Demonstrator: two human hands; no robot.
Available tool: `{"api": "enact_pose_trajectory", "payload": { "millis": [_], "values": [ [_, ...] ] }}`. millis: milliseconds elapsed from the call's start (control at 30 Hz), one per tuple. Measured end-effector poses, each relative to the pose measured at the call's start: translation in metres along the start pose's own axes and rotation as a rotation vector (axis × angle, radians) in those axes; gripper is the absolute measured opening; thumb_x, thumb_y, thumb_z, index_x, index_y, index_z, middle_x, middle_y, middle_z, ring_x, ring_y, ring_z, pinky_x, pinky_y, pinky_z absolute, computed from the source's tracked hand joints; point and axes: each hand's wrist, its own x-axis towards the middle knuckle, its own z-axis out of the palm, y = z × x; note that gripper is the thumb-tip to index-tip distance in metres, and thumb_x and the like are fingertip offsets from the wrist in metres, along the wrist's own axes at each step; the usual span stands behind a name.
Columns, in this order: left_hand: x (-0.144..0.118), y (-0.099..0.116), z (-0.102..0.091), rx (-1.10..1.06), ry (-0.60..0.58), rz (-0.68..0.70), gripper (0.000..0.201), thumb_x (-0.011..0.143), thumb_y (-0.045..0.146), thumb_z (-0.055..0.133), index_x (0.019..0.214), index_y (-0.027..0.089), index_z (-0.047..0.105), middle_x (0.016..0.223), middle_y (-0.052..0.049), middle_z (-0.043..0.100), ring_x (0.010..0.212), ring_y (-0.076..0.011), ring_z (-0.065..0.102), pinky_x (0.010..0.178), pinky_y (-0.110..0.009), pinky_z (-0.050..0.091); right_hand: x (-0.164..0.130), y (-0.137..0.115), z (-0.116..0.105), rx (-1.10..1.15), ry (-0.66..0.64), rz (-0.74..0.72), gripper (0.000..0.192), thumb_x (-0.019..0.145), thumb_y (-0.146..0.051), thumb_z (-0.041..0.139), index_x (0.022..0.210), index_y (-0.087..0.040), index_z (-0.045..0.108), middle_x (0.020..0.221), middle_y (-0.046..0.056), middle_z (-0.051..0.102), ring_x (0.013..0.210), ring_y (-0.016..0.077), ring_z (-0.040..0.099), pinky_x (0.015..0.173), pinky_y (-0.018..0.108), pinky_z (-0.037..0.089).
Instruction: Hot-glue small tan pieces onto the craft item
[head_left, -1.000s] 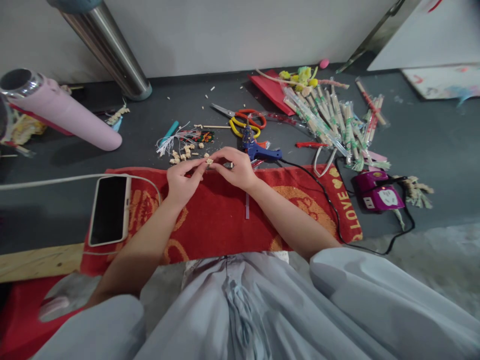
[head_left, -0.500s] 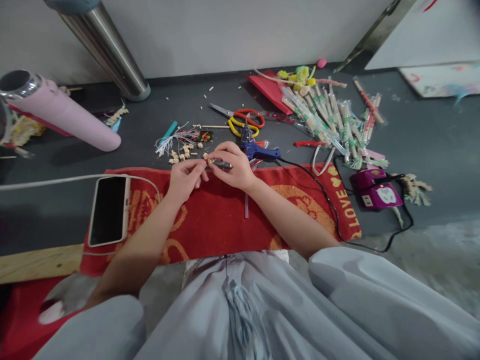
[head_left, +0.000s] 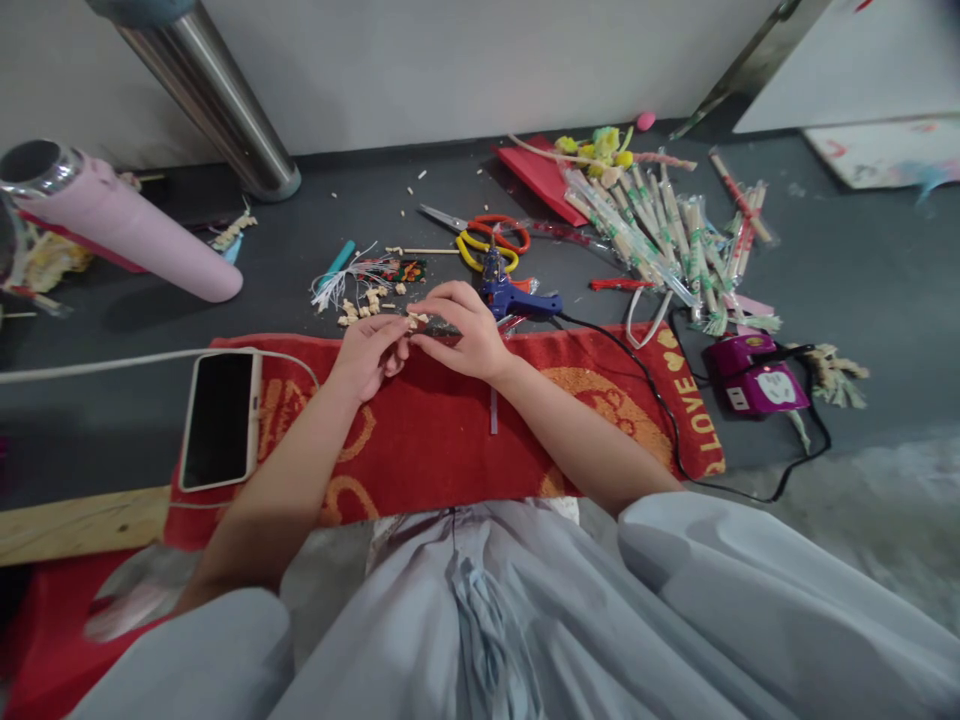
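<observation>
Both hands together at the far edge of the red towel (head_left: 435, 440), which lies along the near side of the grey surface (head_left: 360, 215).

Left hand (head_left: 367, 355): thumb and forefinger pinched on a small cream piece (head_left: 418, 320), the other fingers curled beneath. Right hand (head_left: 472, 338): arched in from the other side, thumb and forefinger parted, tips close about the same piece. Cannot tell whether these fingers grip it or only touch it. Piece sits between my two hands, partly covered, so its full shape is unclear.

Just beyond my left hand, a scatter of loose cream bits (head_left: 373, 297); behind them a tuft of white threads (head_left: 341, 286) and a teal stick (head_left: 342, 257). Just past my right hand, a blue glue gun (head_left: 525, 302). Behind that, scissors (head_left: 466, 229) with orange and yellow handles, blades pointing left.

Farther right, a heap of wrapped sticks (head_left: 645, 235), some overlapping a red packet (head_left: 540, 180). Purple box (head_left: 754, 375) beside the towel's right end. Phone (head_left: 220, 422), screen dark, on its left end.
</observation>
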Motion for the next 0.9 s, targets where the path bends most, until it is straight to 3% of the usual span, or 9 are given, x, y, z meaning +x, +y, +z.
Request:
{"api": "enact_pose_trajectory", "payload": {
  "millis": [567,767,900],
  "values": [
    [-0.0014,0.0008,0.002,-0.023,0.008,0.003,0.027,0.06,0.032,0.077,0.069,0.015,0.058,0.041,0.006,0.051,0.029,-0.0032,0.035,0.03,-0.015,0.022,-0.0003,0.002,0.001,-0.002,0.062,0.073,0.018,0.093,-0.031,0.056,0.088,-0.017,0.065,0.084,0.005,0.062,0.082,0.0153,0.059,0.076,0.032,0.052],
    [-0.0012,-0.0013,0.0031,0.013,0.042,0.012,0.029,0.06,0.035,0.077,0.07,0.016,0.057,0.042,0.007,0.05,0.03,-0.0026,0.034,0.03,-0.016,0.022,0.0005,-0.0004,0.0,0.013,0.016,0.152,0.018,0.094,-0.028,0.048,0.083,-0.018,0.058,0.085,0.006,0.06,0.083,0.0167,0.057,0.079,0.035,0.051],
    [-0.0013,-0.0006,0.0027,0.017,0.02,0.007,0.025,0.063,0.033,0.074,0.071,0.016,0.058,0.043,0.007,0.05,0.03,-0.0026,0.034,0.031,-0.016,0.022,0.0015,-0.0008,-0.0006,-0.006,0.058,0.235,0.018,0.094,-0.029,0.046,0.08,-0.019,0.053,0.081,0.005,0.057,0.077,0.0159,0.054,0.072,0.032,0.05]
  ]
}}
